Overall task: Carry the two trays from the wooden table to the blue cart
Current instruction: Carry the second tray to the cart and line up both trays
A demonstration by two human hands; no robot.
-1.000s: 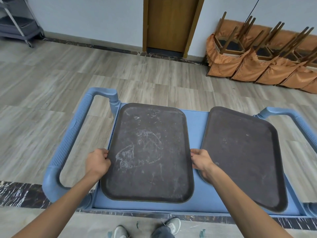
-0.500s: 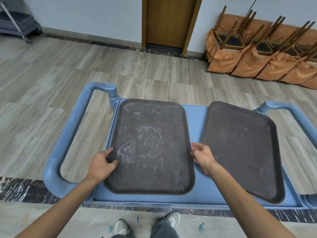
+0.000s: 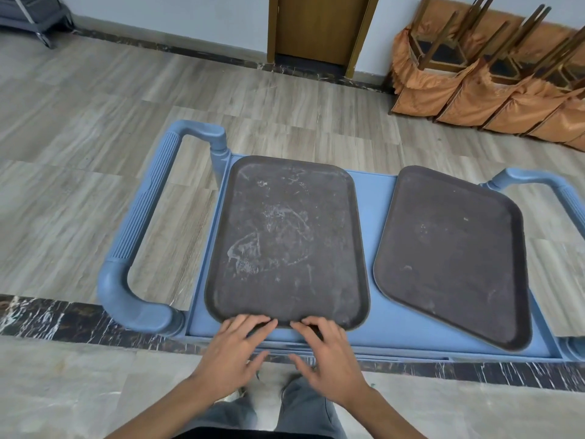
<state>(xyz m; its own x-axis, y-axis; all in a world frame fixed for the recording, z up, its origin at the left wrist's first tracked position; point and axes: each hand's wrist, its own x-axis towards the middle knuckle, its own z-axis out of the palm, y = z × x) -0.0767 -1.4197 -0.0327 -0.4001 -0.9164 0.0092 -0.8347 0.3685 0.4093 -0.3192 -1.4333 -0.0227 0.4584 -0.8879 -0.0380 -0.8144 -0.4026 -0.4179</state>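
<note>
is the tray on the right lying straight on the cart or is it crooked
Crooked. The right tray lies flat on the blue cart but turned at an angle, unlike the left tray, which sits square.

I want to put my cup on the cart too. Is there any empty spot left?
Only thin bits. A bare blue strip runs between the left tray and the right tray, wider at the back. Another strip lies along the blue cart front edge, right of the right hand. The left hand crowds the near left.
</note>
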